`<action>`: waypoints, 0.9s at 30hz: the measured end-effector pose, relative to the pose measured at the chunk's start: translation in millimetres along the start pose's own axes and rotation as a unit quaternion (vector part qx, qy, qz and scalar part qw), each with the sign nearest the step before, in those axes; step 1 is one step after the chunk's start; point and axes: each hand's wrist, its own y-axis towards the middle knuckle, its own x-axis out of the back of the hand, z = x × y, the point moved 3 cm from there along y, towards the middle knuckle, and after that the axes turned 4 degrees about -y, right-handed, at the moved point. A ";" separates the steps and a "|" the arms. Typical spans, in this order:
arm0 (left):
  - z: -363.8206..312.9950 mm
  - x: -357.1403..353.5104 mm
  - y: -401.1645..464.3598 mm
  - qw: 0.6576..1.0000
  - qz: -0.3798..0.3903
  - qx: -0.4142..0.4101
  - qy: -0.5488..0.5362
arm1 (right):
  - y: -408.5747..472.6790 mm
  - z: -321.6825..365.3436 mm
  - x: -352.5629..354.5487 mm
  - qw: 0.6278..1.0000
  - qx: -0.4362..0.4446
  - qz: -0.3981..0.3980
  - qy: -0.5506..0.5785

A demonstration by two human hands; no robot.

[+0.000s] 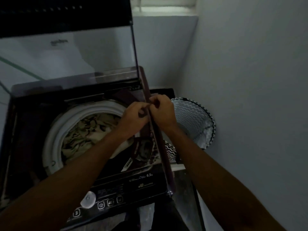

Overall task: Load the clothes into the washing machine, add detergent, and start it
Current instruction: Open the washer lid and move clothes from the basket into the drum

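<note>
The top-loading washing machine (25, 97) stands with its glass lid (70, 52) raised. Beige and patterned clothes (86, 132) lie in the white-rimmed drum (55, 130). Both hands meet over the machine's right edge. My left hand (135, 117) has its fingers curled round a small dark item (142, 114), and my right hand (164, 112) pinches the same item from the other side. The dim light hides what the item is. A dark red compartment (143, 147) sits open at the drum's right, under my forearms.
The control panel (116, 194) with its buttons runs along the front edge. A round mesh laundry basket (193, 117) with a zigzag pattern stands right of the machine, against the white wall (250, 80). The gap there is narrow.
</note>
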 end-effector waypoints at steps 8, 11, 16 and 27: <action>-36.6 -48.0 29.6 0.996 0.043 -0.077 0.036 | 27.8 -55.5 45.4 0.998 -0.062 0.012 0.011; -45.1 -64.6 40.4 0.994 0.049 -0.076 0.064 | 33.0 -58.0 49.2 0.997 -0.066 0.016 0.020; -51.6 -56.7 53.1 0.995 -0.007 -0.076 0.068 | 44.6 -43.3 44.5 0.999 -0.030 0.036 0.011; -55.9 -17.6 56.9 0.995 -0.041 -0.077 0.042 | 48.3 -19.5 32.6 0.999 -0.007 0.051 -0.008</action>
